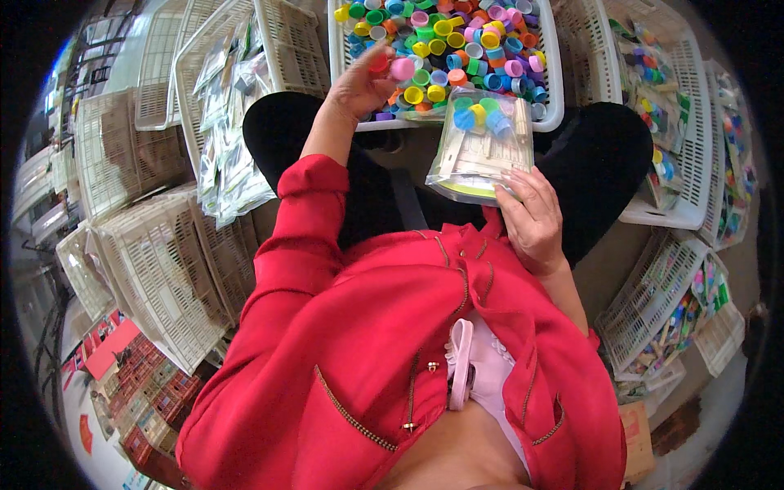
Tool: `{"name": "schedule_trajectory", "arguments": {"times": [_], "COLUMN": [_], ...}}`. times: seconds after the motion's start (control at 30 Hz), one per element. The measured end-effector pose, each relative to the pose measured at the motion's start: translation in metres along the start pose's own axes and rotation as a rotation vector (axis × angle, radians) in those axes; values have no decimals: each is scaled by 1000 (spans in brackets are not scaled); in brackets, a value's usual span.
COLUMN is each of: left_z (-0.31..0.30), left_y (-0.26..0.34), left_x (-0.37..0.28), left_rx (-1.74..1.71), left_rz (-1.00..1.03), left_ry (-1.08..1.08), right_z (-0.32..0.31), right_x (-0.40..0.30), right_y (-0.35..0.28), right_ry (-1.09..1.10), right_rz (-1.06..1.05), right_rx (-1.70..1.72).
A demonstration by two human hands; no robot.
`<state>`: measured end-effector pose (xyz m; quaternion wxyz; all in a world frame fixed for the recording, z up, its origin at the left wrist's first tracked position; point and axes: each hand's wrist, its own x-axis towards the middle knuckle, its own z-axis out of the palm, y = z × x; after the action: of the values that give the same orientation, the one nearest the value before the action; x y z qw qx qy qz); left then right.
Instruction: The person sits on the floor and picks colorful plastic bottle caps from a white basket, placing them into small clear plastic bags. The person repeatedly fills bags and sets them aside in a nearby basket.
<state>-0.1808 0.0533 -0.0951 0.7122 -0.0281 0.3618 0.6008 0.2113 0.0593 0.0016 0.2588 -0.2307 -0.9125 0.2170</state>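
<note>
My left hand (pixel 362 86) is over the near left part of a white plastic basket (pixel 554 92) full of loose coloured plastic bottle caps (pixel 455 40). A pink cap (pixel 402 69) and a red cap (pixel 379 63) are at its fingertips. My right hand (pixel 531 215) pinches the lower right corner of a clear plastic bag (pixel 450 147) in front of the basket. Inside the bag are wooden pieces (pixel 484 152), something yellow-green along the bottom, and several blue, green and yellow caps (pixel 477 114) near the top.
To the left stands a white basket (pixel 187 104) of flat filled bags (pixel 229 141), with other white baskets (pixel 165 275) around it. On the right, another basket (pixel 698 153) holds bags with coloured caps, and a tilted one (pixel 649 306) lies nearer me. Red crates (pixel 159 392) sit at lower left.
</note>
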Motion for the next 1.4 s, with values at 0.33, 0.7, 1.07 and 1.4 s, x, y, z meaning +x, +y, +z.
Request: {"name": "schedule_trajectory", "arguments": {"times": [0.33,0.7,1.07,1.4], "left_z": [56,26,103,176], "left_y": [-68,-61,-30,-61], "left_x": [39,37,-63,-115], "left_rx": [1994,1752,1334,1748], "left_rz": [514,352,518,699], "left_ry": [354,410,152,-52], "right_z": [-4,-7,-11,-3], "right_x": [7,25,56,77], "right_y": [2,1,6,-5], "right_ry": [-9,14,31,-40], "right_rz": [-16,-33,11,32], "right_rx": [-45,-80,-56,-4]}}
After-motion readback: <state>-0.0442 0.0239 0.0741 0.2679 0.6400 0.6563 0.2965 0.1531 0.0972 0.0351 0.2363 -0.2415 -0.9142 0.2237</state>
